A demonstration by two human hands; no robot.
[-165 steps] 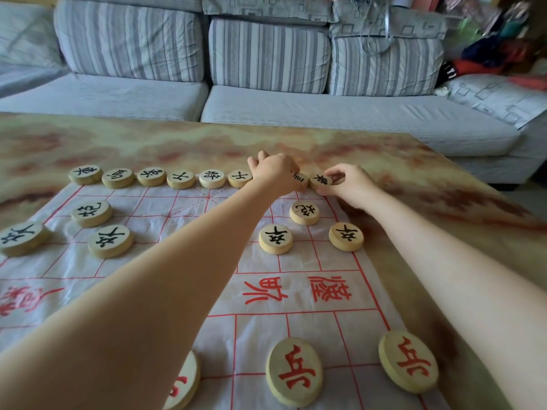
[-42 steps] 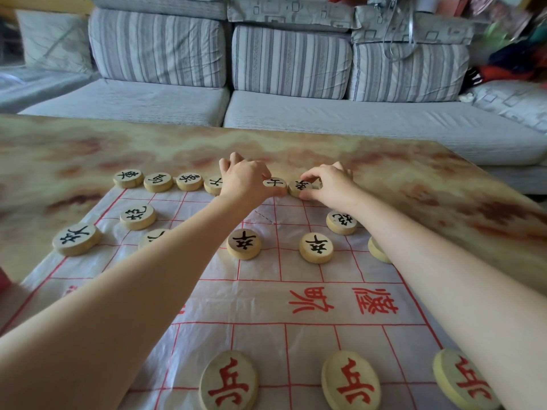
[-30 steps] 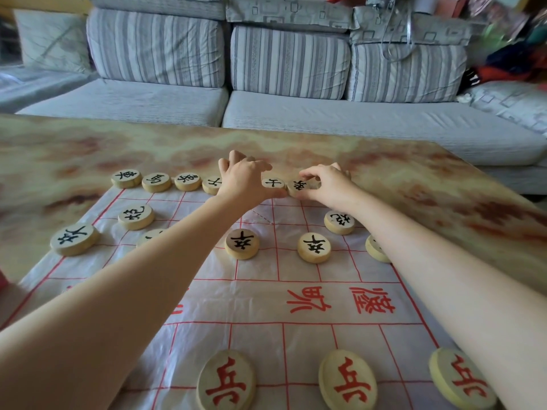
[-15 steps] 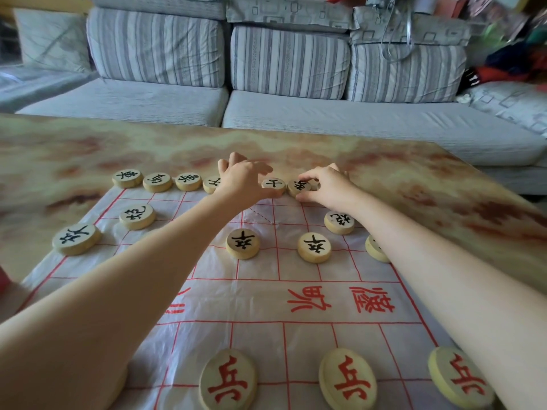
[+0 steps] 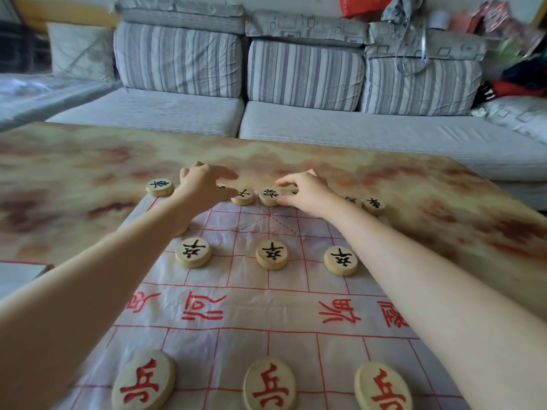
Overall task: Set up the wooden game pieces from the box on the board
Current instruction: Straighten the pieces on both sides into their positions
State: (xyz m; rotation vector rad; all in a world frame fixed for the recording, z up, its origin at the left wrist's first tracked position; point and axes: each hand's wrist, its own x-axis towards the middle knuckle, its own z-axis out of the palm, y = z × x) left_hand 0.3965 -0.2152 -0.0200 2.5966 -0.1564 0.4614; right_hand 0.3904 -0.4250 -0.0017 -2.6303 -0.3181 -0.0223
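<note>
Wooden discs sit on the red-lined sheet board (image 5: 266,309) on the marbled table (image 5: 74,173). Left hand (image 5: 204,183) rests over the far row, fingers loosely spread, just beside a black disc (image 5: 242,196); can't tell if it grips anything. Right hand (image 5: 307,192) pinches the middle far-row disc (image 5: 268,196). Three black discs mid-board, three red ones along the near edge.

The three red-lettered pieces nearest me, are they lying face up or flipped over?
Face up. Each of the three red-lettered pieces lies flat on the board, its red character showing on top.
</note>
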